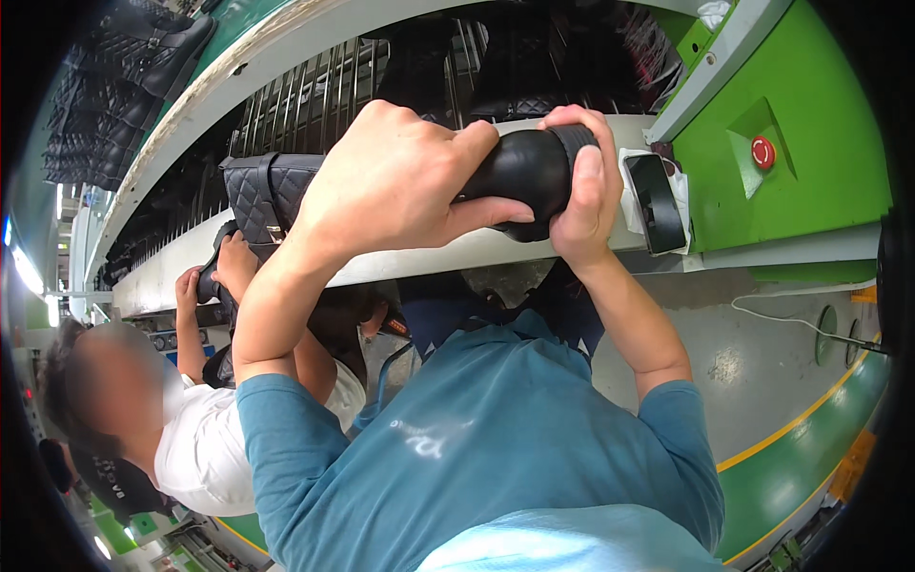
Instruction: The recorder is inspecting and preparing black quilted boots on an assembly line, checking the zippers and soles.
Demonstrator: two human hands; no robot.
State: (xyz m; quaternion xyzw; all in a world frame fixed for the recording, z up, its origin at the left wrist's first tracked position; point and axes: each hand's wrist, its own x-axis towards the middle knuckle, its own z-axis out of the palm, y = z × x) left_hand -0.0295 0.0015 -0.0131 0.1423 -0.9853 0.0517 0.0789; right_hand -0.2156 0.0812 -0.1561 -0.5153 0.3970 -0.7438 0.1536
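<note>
A black boot (519, 172) with a smooth toe and a quilted shaft lies sideways between my hands, above the pale edge of a conveyor. Closed round its foot is my left hand (386, 181), thumb pressed along the near side. My right hand (588, 191) cups the toe end, its fingers over the dark sole rim and the thumb upright beside it. The quilted shaft with a strap and buckle (272, 186) sticks out left past my left wrist. My left hand hides the boot's middle.
At my left, a co-worker's hands (233, 265) hold another black boot. More boots (515, 67) lie on the metal-rod conveyor (305, 100); others (105, 105) stand at the upper left. A phone (658, 202) rests on white cloth, beside a green machine housing (810, 133) with a red button (762, 153).
</note>
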